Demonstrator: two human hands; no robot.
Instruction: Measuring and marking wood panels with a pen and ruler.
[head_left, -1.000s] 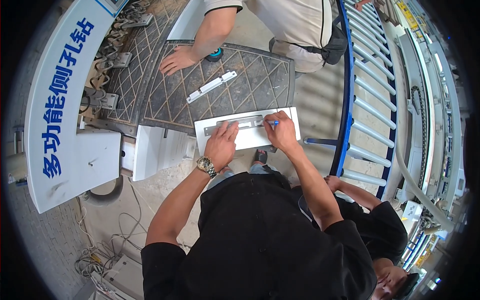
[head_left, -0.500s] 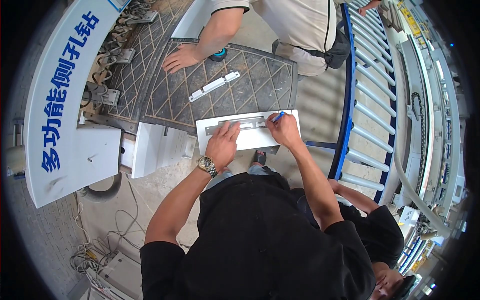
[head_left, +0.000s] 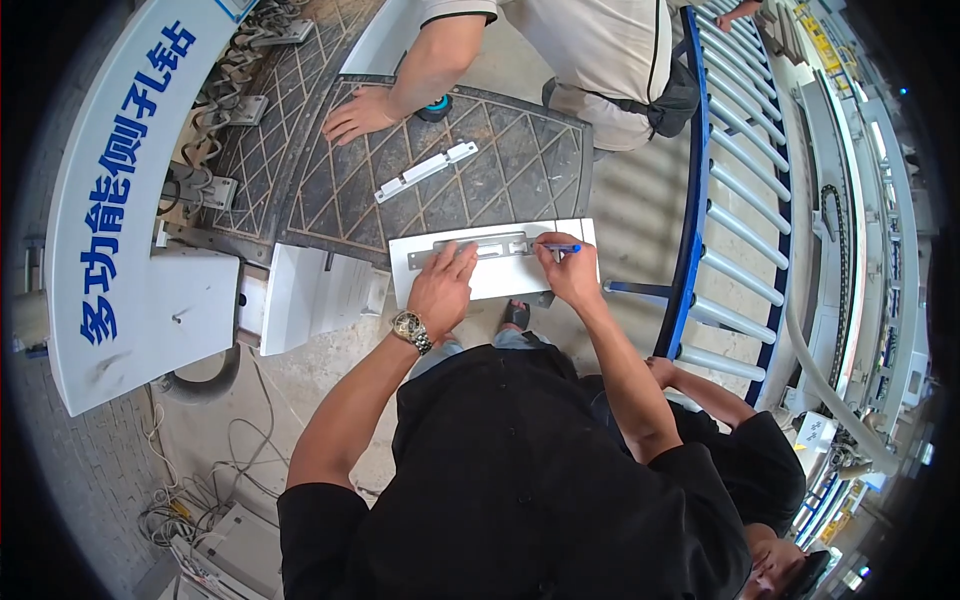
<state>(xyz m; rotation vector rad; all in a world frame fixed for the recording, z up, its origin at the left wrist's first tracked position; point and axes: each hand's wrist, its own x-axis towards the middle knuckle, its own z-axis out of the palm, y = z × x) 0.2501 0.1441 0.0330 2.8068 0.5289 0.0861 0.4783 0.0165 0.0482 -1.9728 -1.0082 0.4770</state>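
Observation:
A white board [head_left: 506, 284] lies across the near edge of the dark table in front of me. On it rests a flat grey metal plate with cut-out slots [head_left: 420, 260]. My left hand [head_left: 441, 292] presses flat on this plate, fingers stretched out, with a watch [head_left: 411, 328] at the wrist. My right hand [head_left: 571, 274] pinches a blue pen [head_left: 566, 248] beside the plate's right end; the tip is hidden by the fingers. Farther off, a white notched strip [head_left: 427, 172] lies slantwise on the table.
Across the dark ribbed table [head_left: 520, 170], a co-worker's hand [head_left: 362, 113] rests near a black-and-teal round object [head_left: 435, 108]. A blue-framed roller conveyor [head_left: 745, 260] runs along the right. A white machine panel [head_left: 130, 210] stands left. Another person [head_left: 745, 470] is close behind my right arm.
The pen has tilted over, its end now pointing right instead of up beside my fingers. My right hand has turned slightly, while my left hand keeps its place on the plate.

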